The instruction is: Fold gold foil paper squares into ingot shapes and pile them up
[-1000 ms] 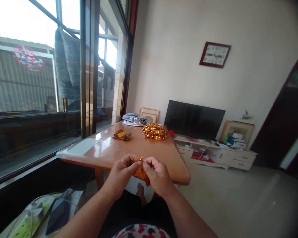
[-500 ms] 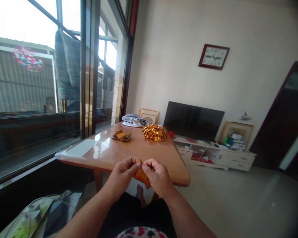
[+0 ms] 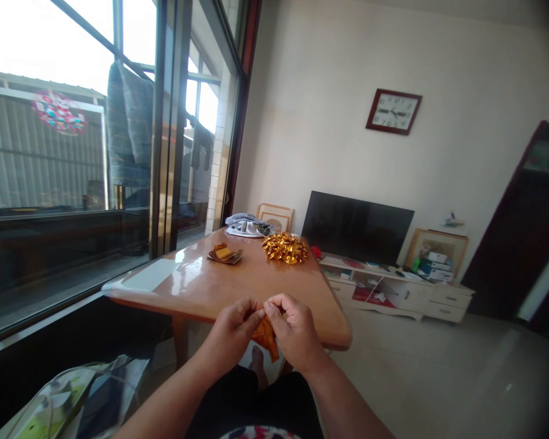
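Item: foil paper piece point(image 3: 266, 334), orange-gold, small and partly folded. It is hanging in the air over the person's lap, just in front of the near edge of the table point(image 3: 201, 286), at 6 o'clock in the view.

Holders: the left hand point(image 3: 231, 335) is closing on the piece from 9 o'clock, and the right hand point(image 3: 295, 329) is closing on it from 3 o'clock. Both are pinching its upper edge tightly between thumb and fingertips, knuckles nearly touching. The lower part of the piece is poking down between the two palms.

Table contents, outward from the piece:
- stack of gold sheets point(image 3: 225, 253), lying flat at 11 o'clock from the hands, well apart from them;
- heap of folded gold pieces point(image 3: 285, 247), sitting at 12 o'clock, near the stack but not touching it;
- bundled cloth point(image 3: 247, 224), lying at the far end, beyond the stack.

Surroundings: a dark television point(image 3: 357, 227) is standing at 1 o'clock on a low white cabinet point(image 3: 412, 296). A wall clock point(image 3: 394, 111) is hanging above it. A sliding glass door point(image 3: 73, 171) is running along 9 to 10 o'clock.
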{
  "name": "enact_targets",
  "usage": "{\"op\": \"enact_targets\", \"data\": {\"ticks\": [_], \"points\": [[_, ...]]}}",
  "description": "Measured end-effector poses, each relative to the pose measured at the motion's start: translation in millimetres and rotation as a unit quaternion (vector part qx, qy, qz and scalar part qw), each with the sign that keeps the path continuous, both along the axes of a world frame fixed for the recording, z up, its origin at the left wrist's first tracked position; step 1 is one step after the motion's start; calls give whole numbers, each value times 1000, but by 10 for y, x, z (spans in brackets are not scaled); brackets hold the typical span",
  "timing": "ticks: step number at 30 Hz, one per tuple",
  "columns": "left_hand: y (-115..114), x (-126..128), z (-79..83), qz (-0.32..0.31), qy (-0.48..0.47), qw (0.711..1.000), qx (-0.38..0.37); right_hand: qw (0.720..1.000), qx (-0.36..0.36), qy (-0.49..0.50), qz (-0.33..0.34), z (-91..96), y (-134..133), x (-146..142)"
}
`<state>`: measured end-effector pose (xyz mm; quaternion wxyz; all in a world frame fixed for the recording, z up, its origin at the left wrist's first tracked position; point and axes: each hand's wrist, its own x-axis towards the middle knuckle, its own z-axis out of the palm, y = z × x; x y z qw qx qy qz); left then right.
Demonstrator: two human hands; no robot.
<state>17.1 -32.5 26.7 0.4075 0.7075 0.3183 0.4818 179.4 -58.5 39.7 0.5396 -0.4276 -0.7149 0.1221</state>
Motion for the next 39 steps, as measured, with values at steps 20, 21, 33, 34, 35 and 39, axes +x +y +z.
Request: {"op": "enact_targets", "data": {"ticks": [20,21,33,34,35,39], "points": [[0,49,-42,-49,-59,994,-82,974,-138,172,49,-131,155,92],[5,51,-51,-45,-53,995,-76,976,-139,158,55,-124,146,93],[50,80,-62,-77,-42,993,-81,993,-77,87,33,-106,103,60],[46,81,-53,-84,-50,991,-89,991,-85,97,37,-115,109,61],[40,80,-44,-88,-55,990,-95,989,-91,105,41,-121,113,61],[10,71,-12,-87,-66,987,-120,989,-88,111,43,-109,110,61]]}}
